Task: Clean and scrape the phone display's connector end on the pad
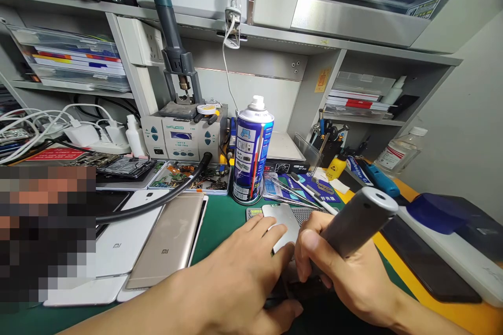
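My right hand [338, 261] is wrapped round a thick grey cylindrical tool [359, 220] that looks like an electric screwdriver. It leans with its butt end up to the right and its tip hidden by my hands. My left hand [243, 267] reaches in from the lower left, fingers over a flat silver phone [288, 225] and thumb apart from them near the bottom. Between the two hands lies a dark, shadowed part that I cannot make out. A blue and white spray can [251, 152] stands upright just beyond my left fingertips.
At left lie a gold phone back [167, 243] and a white one [121, 235], crossed by a black hose [157, 203] from a rework station [178, 138]. Tweezers [291, 189] lie behind my hands. A long white tool [456, 251] and dark panel [428, 267] lie at right.
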A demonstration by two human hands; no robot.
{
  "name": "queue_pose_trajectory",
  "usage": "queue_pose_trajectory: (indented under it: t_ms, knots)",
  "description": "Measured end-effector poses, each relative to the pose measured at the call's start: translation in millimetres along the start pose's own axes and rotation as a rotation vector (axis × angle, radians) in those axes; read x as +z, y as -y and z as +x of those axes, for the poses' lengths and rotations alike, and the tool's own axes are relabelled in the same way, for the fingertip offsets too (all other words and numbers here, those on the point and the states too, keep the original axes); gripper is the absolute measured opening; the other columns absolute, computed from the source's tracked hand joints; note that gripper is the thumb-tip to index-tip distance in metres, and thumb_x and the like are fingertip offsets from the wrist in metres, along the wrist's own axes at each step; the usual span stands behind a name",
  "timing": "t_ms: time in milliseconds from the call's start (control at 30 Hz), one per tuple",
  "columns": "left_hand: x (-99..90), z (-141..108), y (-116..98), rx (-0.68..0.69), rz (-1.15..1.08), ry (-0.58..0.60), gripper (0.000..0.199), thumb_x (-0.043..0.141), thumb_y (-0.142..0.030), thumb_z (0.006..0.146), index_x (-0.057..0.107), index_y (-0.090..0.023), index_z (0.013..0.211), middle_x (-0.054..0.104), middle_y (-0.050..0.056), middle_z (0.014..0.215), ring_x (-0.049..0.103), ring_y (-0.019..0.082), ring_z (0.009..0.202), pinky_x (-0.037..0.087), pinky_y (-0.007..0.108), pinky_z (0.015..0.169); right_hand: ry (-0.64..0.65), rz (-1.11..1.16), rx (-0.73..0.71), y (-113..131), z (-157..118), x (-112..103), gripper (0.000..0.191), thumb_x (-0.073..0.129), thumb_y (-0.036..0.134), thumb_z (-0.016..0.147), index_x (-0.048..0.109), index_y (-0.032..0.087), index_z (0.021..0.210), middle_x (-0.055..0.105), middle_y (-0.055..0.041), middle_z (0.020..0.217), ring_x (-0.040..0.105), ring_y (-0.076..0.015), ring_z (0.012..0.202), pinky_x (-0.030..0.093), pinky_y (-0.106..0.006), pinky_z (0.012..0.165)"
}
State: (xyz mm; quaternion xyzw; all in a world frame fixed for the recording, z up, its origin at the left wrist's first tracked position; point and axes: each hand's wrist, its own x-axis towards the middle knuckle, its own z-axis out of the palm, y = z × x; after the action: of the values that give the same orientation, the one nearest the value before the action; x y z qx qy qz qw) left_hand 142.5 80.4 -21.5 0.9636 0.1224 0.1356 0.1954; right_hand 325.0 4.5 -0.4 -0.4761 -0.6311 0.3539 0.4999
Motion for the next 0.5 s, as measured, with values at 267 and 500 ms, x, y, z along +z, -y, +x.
queue_pose_trajectory:
  t_ms: [267, 500]
  knots:
    - [-0.7, -0.8, 0.3, 0.017, 0.011, -0.019, 0.031, 0.074, -0.039, 0.087, 0.058, -0.023, 0.108, 0.057, 0.008, 0.115, 0.054, 0.03, 0.108, 0.047, 0.051, 0.107, 0.056, 0.072, 0.006, -10.5, -6.9, 0.7, 0.049, 0.06, 0.058, 0.107, 0.061, 0.02, 0.076, 0.064, -0.0027, 0.064, 0.059, -0.0145, 0.057, 0.037, -0.023, 0.044]
    - [0.0, -0.4, -0.1, 0.008, 0.006, -0.013, 0.033, 0.074, -0.04, 0.087, 0.058, -0.023, 0.111, 0.058, 0.007, 0.114, 0.055, 0.03, 0.109, 0.045, 0.05, 0.109, 0.079, 0.073, 0.015, -7.8, -6.4, 2.9, 0.051, 0.06, 0.062, 0.105, 0.06, 0.02, 0.076, 0.062, -0.003, 0.064, 0.058, -0.0156, 0.059, 0.037, -0.023, 0.046]
